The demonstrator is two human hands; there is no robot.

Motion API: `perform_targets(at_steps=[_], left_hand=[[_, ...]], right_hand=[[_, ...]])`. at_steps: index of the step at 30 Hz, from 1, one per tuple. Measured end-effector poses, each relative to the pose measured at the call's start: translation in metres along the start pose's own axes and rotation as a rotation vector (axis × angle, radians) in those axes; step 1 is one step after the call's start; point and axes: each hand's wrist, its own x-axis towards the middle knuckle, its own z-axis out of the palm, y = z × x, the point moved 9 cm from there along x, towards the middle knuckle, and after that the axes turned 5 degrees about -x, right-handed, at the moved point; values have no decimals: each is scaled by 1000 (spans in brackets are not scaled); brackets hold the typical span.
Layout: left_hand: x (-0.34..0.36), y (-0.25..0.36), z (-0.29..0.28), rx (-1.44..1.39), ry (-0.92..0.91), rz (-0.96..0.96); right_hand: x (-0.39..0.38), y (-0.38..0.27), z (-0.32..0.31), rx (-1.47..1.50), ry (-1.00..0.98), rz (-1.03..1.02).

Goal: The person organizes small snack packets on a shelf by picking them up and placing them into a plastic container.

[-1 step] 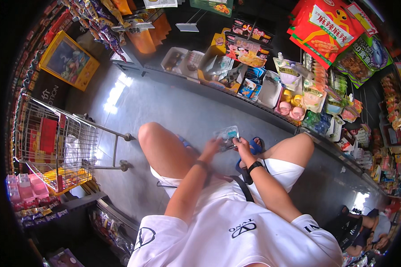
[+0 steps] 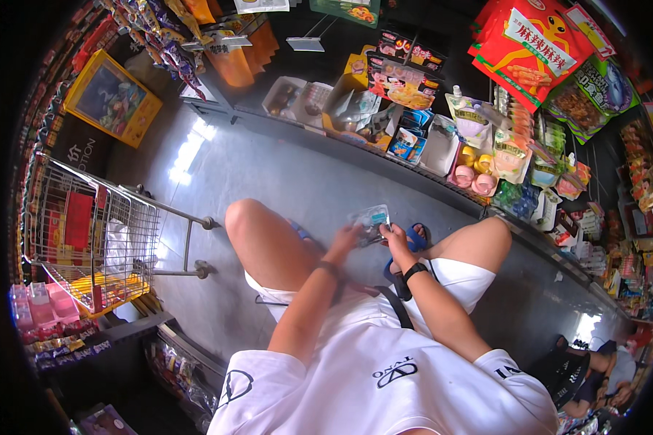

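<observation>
Between my knees, low over the floor, is a small clear plastic packet (image 2: 367, 220) with a teal patch and greyish contents. My right hand (image 2: 395, 239) pinches its right edge between thumb and fingers. At the packet's lower left edge is my left hand (image 2: 346, 242), its fingers smeared by motion, so I cannot make out whether they grip it. What exactly lies inside the packet is too small to tell.
A wire shopping cart (image 2: 87, 232) stands at the left. Ahead and to the right runs a snack shelf (image 2: 312, 138) with boxes, pouches and hanging bags. A yellow bin (image 2: 113, 98) stands at far left. Another person (image 2: 611, 373) is at the lower right.
</observation>
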Motion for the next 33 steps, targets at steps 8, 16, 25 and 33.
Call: perform_targets(at_steps=[8, 16, 25, 33], left_hand=[[3, -3, 17, 195, -48, -20], [12, -15, 0, 226, -78, 64], [-1, 0, 2, 214, -77, 81], [0, -7, 11, 41, -77, 44]], right_hand=[[7, 13, -16, -26, 6, 14], [-7, -6, 11, 55, -100, 58], [-17, -22, 16, -5, -146, 31], [-5, -12, 4, -6, -57, -33]])
